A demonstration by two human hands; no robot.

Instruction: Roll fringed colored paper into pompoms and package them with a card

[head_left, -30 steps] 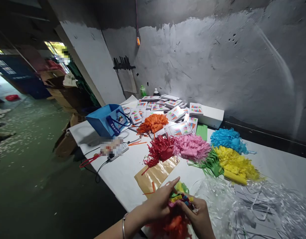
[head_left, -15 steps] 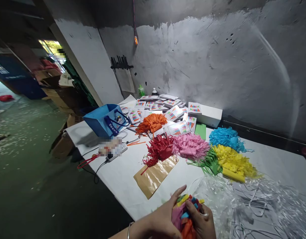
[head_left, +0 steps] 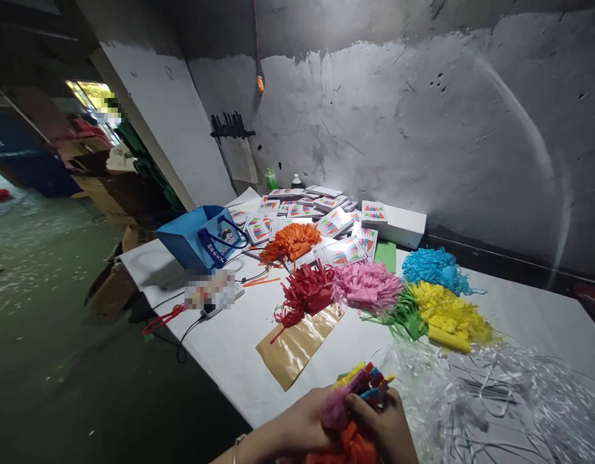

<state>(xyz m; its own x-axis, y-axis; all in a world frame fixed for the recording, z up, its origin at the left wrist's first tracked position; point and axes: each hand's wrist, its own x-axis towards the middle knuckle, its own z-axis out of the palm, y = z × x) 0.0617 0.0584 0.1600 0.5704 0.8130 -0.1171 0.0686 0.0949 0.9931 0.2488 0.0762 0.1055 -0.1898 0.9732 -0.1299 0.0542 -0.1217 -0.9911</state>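
Observation:
A bundle of multi-coloured paper tassels [head_left: 336,409] is gathered between my two hands at the table's near edge. Yellow, red, blue and pink ends stick up at its top, and orange paper hangs below. My left hand [head_left: 297,422] closes round its left side, the fingers mostly hidden behind the paper. On the other side my right hand [head_left: 387,419] grips the bundle, its thumb pressed over the front. Beyond them lie fringed tissue-paper piles: red [head_left: 309,293], pink [head_left: 367,283], green [head_left: 408,316], yellow [head_left: 452,316], blue [head_left: 435,270] and orange [head_left: 294,241].
A brown paper strip [head_left: 297,354] lies on the white table [head_left: 229,354]. Clear plastic strings [head_left: 423,393] spread at the right. Farther back are a blue gift bag [head_left: 185,235], a power strip [head_left: 224,303] with cables, printed packs [head_left: 336,222] and a white box [head_left: 403,224].
My left thumb and fingers, earlier raised and spread beside the bundle, have come down round it. The coloured ends now stand up more. The view has shifted slightly.

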